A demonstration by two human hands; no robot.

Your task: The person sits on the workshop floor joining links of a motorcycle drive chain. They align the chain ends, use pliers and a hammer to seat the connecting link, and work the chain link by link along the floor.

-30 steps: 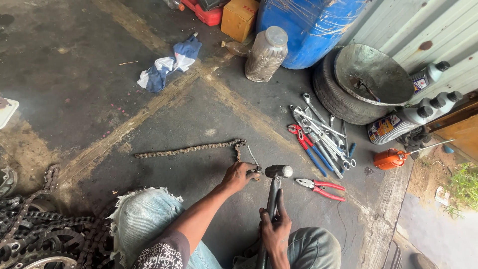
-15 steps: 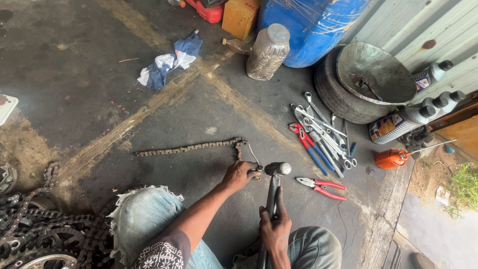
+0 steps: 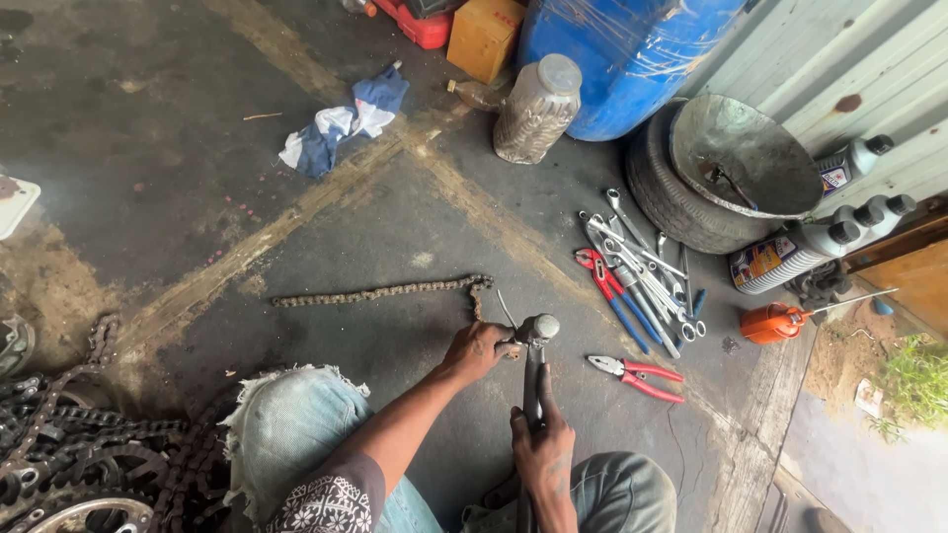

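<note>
Chain (image 3: 380,292) lay stretched across the concrete at centre frame, its right end bent down to your left hand (image 3: 476,350), whose fingers were closed on that end, pinning it flat for striking. Your right hand (image 3: 541,446), lower centre, was wrapped around the hammer (image 3: 533,370) handle, head poised just beside the pinned end. Red-handled pliers (image 3: 637,374) waited near, to the right.

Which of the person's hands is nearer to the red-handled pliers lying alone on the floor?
The right hand. It grips the hammer handle, left of and below the red-handled pliers. The left hand sits farther left, at the chain end by the hammer head.
</note>
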